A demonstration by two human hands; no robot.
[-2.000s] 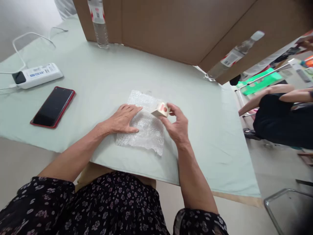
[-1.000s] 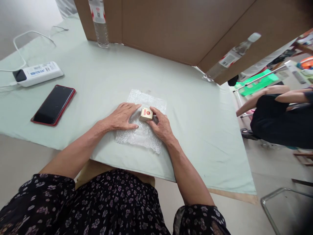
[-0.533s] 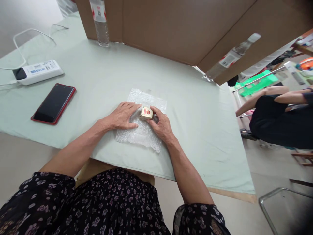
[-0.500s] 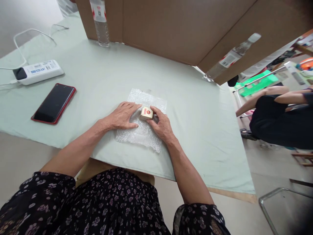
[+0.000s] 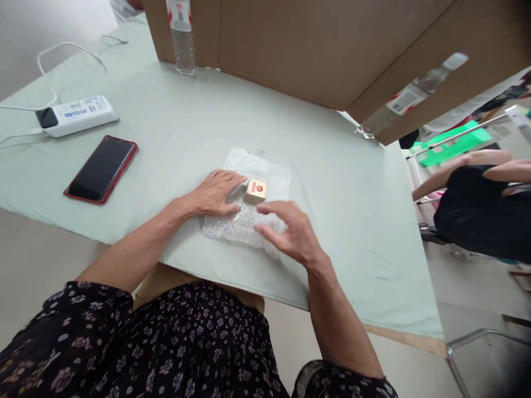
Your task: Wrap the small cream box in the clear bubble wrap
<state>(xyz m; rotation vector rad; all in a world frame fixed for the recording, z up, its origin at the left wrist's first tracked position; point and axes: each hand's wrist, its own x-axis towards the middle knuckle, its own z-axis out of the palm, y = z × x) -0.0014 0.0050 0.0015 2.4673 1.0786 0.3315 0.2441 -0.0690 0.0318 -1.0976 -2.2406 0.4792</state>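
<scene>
A small cream-coloured box [image 5: 256, 190] with a red print on top sits on a sheet of bubble wrap [image 5: 236, 225] laid over the cloth. My left hand [image 5: 218, 193] rests on the left part of the wrap, fingers stretched out and thumb apart, with its fingertips close to the box's left side. Nothing is in it. Just below and to the right of the box, my right hand [image 5: 290, 231] is held over the wrap with thumb and fingers apart, holding nothing.
On the pale green tablecloth [image 5: 357, 221] lie a phone in a red case [image 5: 100, 169] and a white device [image 5: 78, 116] with cables. Brown cardboard panels [image 5: 286, 52] stand behind, with one plastic bottle [image 5: 183, 47] at left and another [image 5: 410, 95] at right. A seated person [image 5: 481, 210] is at the far right.
My right hand has let go of the box and drawn back toward me and to the right. The box stays on the wrap, and my left hand has hardly moved.
</scene>
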